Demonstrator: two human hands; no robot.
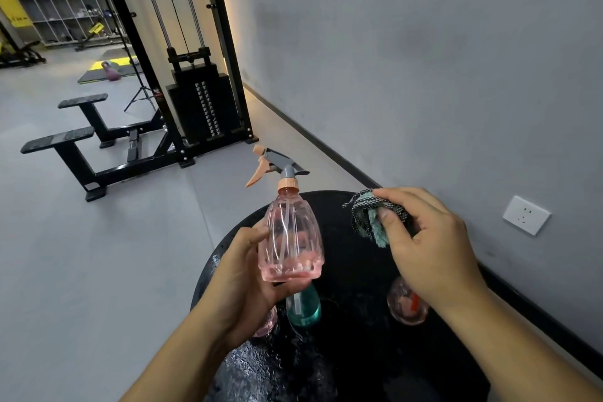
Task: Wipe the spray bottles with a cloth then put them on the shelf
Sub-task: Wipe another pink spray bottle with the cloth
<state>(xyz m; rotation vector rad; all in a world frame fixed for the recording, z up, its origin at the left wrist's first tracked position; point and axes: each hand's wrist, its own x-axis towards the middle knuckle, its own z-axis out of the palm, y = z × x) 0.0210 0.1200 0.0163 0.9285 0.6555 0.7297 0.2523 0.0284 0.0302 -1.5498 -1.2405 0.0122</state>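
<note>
Two hands work above a round black table (pixel 342 352). Left hand (pixel 243 274) grips the base of a clear pink spray bottle (pixel 290 238), upright, ribbed, with a peach collar and trigger on a grey head. Just right, apart from it, right hand (pixel 430 238) pinches a bunched teal-and-black cloth (pixel 365 215).

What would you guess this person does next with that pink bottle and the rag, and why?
Probably bring the cloth leftward onto the pink spray bottle and start wiping. The left hand holds the bottle upright above the black table, while the right hand pinches the bunched cloth beside it, apart from it.
</note>
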